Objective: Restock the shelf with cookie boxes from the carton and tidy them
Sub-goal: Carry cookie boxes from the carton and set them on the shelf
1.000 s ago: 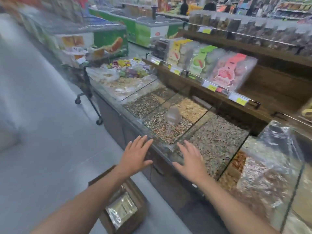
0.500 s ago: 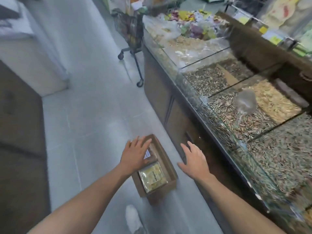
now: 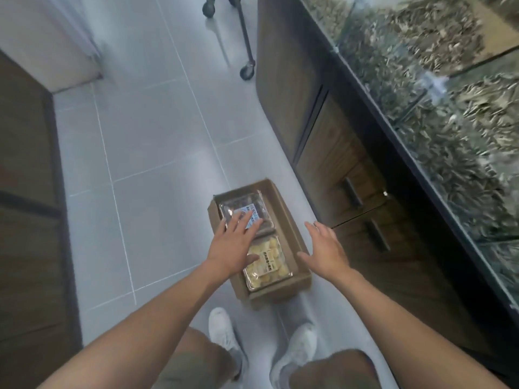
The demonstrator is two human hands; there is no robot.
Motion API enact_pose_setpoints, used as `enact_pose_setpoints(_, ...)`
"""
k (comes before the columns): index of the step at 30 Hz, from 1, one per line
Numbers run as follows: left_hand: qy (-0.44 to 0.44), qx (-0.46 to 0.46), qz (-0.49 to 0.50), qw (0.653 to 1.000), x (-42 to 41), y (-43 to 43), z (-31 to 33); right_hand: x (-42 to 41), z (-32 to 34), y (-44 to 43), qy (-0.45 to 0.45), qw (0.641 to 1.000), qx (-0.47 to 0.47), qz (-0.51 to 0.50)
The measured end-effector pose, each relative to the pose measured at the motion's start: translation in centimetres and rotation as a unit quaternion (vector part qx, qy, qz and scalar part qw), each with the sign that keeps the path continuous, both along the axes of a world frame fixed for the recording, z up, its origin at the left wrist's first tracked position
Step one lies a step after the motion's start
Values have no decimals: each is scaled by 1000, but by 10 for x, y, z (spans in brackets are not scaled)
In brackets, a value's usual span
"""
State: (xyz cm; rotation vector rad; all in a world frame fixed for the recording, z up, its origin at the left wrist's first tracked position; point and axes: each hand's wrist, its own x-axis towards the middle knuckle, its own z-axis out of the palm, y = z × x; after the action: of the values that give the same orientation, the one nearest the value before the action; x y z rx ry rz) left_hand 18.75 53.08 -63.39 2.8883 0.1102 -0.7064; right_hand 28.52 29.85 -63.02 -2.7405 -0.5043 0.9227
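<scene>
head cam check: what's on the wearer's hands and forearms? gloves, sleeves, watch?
Nothing worn: left hand and right hand are bare, no gloves, and the forearms show no sleeves, watch or wristband. A faint glint on a right finger may be a ring; too blurred to tell. Also olive-khaki shorts and white sneakers.

I see cart wheels on the tiled floor near the counter's far corner. Glass bins along its top hold what look like seeds.
</scene>
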Motion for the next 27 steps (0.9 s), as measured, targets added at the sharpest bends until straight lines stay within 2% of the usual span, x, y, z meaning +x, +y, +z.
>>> enact_pose_setpoints(6, -14, 1, 9, 1000, 6, -2, -130, 4, -142, 0, 34, 999, 25, -7)
enact_pose_setpoints(11, -76, -5, -15, 997, 20, 4, -232, 5, -254, 2, 116, 993, 15, 1)
enact_pose_setpoints(15, -111, -2, -40, 993, 30, 8, -294, 3, -331, 0, 171, 985, -2, -32)
enact_pose_setpoints(22, -158, -60, -33, 985, 51, 21, -343, -3, -431, 12, 240, 962, -53, -115)
enact_pose_setpoints(27, -181, -60, 1, 982, 67, 42, -339, -4, -449, 13, 239, 956, -70, -157)
